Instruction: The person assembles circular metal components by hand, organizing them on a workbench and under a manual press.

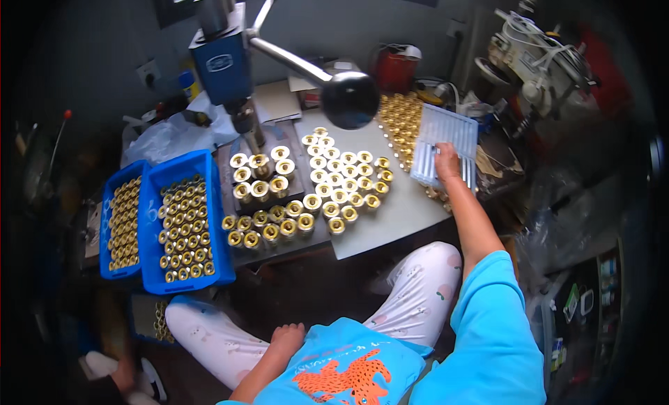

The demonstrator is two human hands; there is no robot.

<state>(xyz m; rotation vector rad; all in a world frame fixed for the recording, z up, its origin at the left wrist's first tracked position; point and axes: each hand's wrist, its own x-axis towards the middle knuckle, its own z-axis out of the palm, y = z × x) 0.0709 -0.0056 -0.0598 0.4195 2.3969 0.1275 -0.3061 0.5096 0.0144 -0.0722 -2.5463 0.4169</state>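
My right hand (447, 162) reaches over a clear plastic box (449, 123) with long narrow compartments, at the right of the table. Its fingers are pinched together over the box; what lies in them is too small to make out. Dark slim pieces show in the compartment beside the hand. My left hand (287, 337) rests on my lap with nothing visible in it, its fingers lying loosely. Left of the box, many brass-coloured round fittings (339, 180) stand upright in rows. More small brass parts (401, 123) lie heaped behind and partly under the box.
A blue bench press (221, 70) with a black-knobbed lever (350, 100) stands over a metal block with fittings on it. Two blue trays (155, 265) of fittings sit at the left. Behind are a plastic bag (174, 136), a red container (397, 69) and another machine (533, 63).
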